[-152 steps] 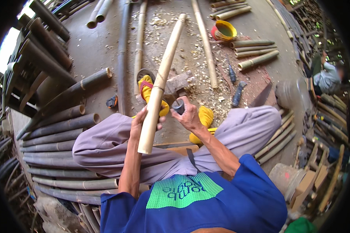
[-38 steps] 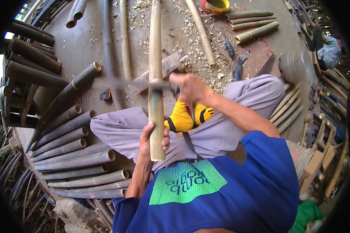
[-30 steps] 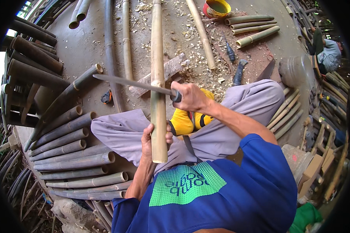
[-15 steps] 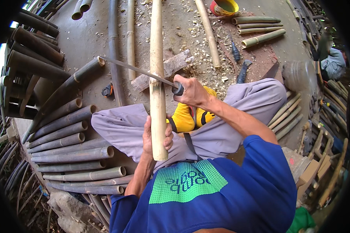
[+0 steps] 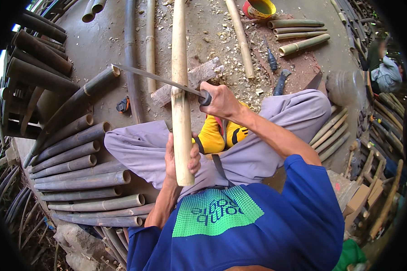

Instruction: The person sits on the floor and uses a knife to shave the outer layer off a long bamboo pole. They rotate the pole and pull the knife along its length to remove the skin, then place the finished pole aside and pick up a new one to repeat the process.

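Note:
A pale, scraped bamboo pole (image 5: 181, 135) runs away from my lap across a rough block (image 5: 204, 72) on the ground. My left hand (image 5: 170, 158) wraps round its near end from beneath, with fingertips showing on the right side. My right hand (image 5: 222, 105) is closed on the black handle of a long-bladed knife (image 5: 153, 76). Its thin blade lies across the top of the pole, pointing left, beside a darker patch of unscraped skin. My feet, in yellow socks (image 5: 211, 137), are just beyond the pole's near end.
Dark bamboo poles (image 5: 81, 181) lie stacked at left. A tape measure (image 5: 123, 105) rests near them. To the right are another black-handled tool (image 5: 282, 82), a screwdriver-like tool (image 5: 271, 58), short bamboo pieces (image 5: 304, 45) and a bucket (image 5: 259, 8). Another person (image 5: 386, 74) sits far right.
The far end of the pole has swung slightly left, and the knife and my right hand have shifted slightly left with it. Both grips are the same.

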